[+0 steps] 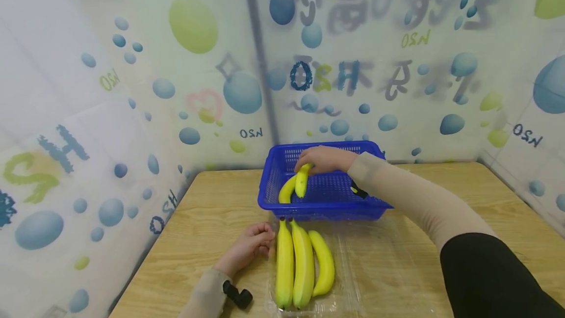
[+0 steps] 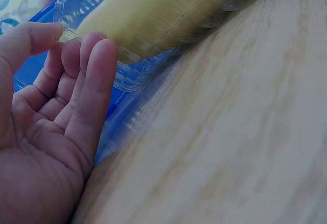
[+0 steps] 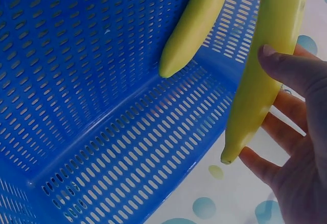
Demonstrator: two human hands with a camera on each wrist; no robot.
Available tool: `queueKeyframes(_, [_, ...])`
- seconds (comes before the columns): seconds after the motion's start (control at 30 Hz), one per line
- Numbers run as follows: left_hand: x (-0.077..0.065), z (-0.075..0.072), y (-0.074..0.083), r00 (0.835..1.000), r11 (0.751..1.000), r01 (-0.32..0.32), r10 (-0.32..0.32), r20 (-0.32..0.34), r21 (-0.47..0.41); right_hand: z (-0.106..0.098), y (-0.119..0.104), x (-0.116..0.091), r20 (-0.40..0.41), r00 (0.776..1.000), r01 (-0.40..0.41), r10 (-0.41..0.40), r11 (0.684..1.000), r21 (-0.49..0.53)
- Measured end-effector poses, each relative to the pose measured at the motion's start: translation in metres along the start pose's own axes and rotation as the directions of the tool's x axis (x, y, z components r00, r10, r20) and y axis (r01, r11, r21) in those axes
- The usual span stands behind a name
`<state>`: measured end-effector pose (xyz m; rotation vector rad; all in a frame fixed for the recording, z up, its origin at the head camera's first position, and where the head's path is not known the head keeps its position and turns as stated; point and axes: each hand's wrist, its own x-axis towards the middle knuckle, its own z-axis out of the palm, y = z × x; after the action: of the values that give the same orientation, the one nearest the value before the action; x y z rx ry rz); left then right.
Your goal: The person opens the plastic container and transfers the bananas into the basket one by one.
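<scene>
My right hand (image 1: 325, 159) reaches over the blue plastic basket (image 1: 267, 180) and grips a banana (image 3: 265, 76), thumb on one side and fingers on the other. Inside the basket lies another banana (image 3: 196, 25), beside the held one. Nearer to me, a clear plastic container (image 1: 350, 283) holds a row of three bananas (image 1: 303, 266). My left hand (image 1: 249, 245) is at the container's left edge by its far corner. In the left wrist view its thumb and fingertips (image 2: 102, 60) pinch the thin clear rim.
The wooden table (image 1: 212, 200) carries both the basket and the container. A pale wall covering (image 1: 212, 82) with blue and green dots rises behind the basket and along both sides. The container's clear lid part (image 1: 388, 269) lies spread to the right of the bananas.
</scene>
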<state>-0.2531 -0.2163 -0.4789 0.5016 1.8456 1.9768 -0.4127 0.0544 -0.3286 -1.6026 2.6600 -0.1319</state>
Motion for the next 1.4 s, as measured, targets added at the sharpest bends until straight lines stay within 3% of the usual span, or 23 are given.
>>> queueKeyframes(0.33, [0.0,0.002,0.001,1.0,1.0,-0.015,0.015,0.005,-0.004,0.014,0.009,0.01,0.006,1.0,-0.009,0.009,1.0,-0.015])
queueKeyframes(0.9, [0.001,0.004,-0.001,1.0,1.0,-0.007,0.007,-0.01,0.003,0.031,0.013,0.019,0.154,0.986,-0.072,0.069,0.997,0.019])
queueKeyframes(1.07, [0.001,0.004,0.001,1.0,1.0,-0.015,0.015,-0.007,-0.009,0.035,0.018,0.018,0.217,0.965,-0.154,0.147,0.988,0.014])
queueKeyframes(1.3, [0.0,0.002,0.001,1.0,1.0,-0.012,0.012,-0.01,-0.014,0.044,0.021,0.015,0.319,0.912,-0.286,0.258,0.957,0.045])
queueKeyframes(1.4, [0.0,0.001,0.0,1.0,1.0,-0.012,0.011,-0.007,-0.013,0.047,0.021,0.014,0.335,0.9,-0.314,0.278,0.948,0.056])
